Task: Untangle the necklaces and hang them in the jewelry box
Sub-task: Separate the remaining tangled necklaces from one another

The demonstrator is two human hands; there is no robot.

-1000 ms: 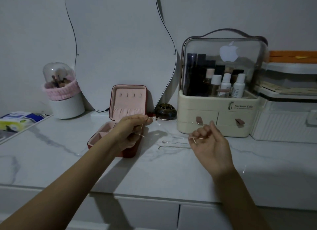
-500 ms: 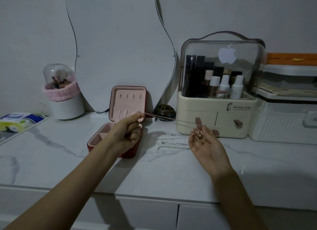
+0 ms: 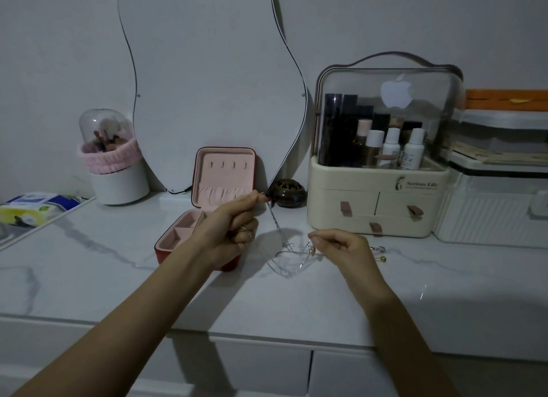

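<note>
A red jewelry box with pink lining stands open on the marble top, its lid upright with small hooks. My left hand is raised in front of the box and pinches the top end of a thin necklace chain. The chain slants down to a loose tangle of chains lying on the counter. My right hand hovers just right of the tangle and pinches a chain near a small pendant. More small jewelry pieces lie behind my right hand.
A curvy mirror leans on the wall behind the box. A cream cosmetic organizer stands at the right, a white case beyond it. A dark round pot, a brush holder and a tissue pack stand further back and left.
The chain, stretched nearly level between both hands before, now slants steeply from my left hand to the counter. My right hand has dropped lower, toward the tangle.
</note>
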